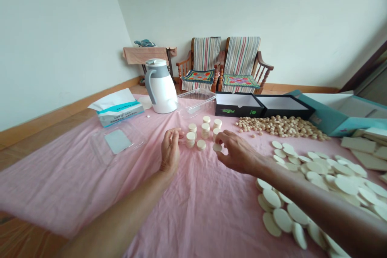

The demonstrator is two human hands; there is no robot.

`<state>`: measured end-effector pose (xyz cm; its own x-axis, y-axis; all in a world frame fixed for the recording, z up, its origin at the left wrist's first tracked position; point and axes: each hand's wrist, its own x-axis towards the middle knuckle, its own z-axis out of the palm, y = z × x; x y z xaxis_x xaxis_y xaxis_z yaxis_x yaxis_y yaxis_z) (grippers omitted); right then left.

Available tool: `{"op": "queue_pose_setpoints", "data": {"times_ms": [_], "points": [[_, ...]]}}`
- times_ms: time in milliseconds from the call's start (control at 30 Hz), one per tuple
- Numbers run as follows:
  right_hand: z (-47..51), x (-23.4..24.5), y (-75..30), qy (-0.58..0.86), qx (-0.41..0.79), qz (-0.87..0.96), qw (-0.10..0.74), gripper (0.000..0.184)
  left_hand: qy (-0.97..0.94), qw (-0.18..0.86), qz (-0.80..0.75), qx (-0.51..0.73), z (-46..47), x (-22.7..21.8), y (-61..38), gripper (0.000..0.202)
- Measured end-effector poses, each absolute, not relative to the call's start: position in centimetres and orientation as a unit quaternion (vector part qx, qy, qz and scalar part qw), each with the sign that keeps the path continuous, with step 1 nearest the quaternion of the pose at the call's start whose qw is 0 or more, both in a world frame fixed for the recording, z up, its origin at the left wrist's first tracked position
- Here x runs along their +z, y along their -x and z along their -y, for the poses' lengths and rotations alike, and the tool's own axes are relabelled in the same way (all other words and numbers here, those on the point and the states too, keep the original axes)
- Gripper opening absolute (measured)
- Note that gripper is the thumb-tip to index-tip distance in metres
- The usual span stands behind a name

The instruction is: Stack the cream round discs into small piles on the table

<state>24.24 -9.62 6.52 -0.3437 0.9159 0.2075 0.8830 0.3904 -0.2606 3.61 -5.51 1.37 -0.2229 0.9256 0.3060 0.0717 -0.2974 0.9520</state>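
The right hand [237, 151] has its thumb and fingers closed round the edges of a pale round disc [217, 147], which lies at the fingertips, just left of the palm and low over the pink cloth [190, 205]; the left hand [171, 149] is held with its fingers curled and bunched, thumb side up, and I cannot tell whether it grips anything; between the two hands, and reaching a little beyond them, stands a cluster of small disc stacks [205, 130], some taller than others; the left hand is just beside the nearest stack on its side, while the right hand's fingers partly cover a stack behind the disc; the right forearm crosses above a wide spread of loose discs [282, 220], with flat boards [358, 144] at the far right; past the right hand lies a heap of small wooden balls [284, 125], in front of two black boxes [238, 111] and near a blue box [335, 121]; beyond the left hand stand a white and grey jug [165, 92] and a tissue packet [122, 113], with a clear plastic tray [99, 145] nearer on the cloth
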Motion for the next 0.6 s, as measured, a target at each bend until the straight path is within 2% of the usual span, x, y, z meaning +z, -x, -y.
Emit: {"op": "queue_pose_setpoints", "data": {"times_ms": [333, 500, 600], "points": [[6.9, 5.7, -19.0, 0.565, 0.002, 0.817, 0.113, 0.014, -0.525, 0.346, -0.473, 0.617, 5.8, 1.5, -3.5, 0.029], [7.7, 7.0, -21.0, 0.558, 0.01, 0.812, 0.17, 0.018, -0.529, 0.354, -0.467, 0.614, 5.7, 1.3, -3.4, 0.03], [8.5, 8.2, -24.8, 0.564, 0.006, 0.803, 0.191, 0.014, -0.521, 0.352, -0.472, 0.618, 5.5, 1.2, -3.5, 0.03]]}}
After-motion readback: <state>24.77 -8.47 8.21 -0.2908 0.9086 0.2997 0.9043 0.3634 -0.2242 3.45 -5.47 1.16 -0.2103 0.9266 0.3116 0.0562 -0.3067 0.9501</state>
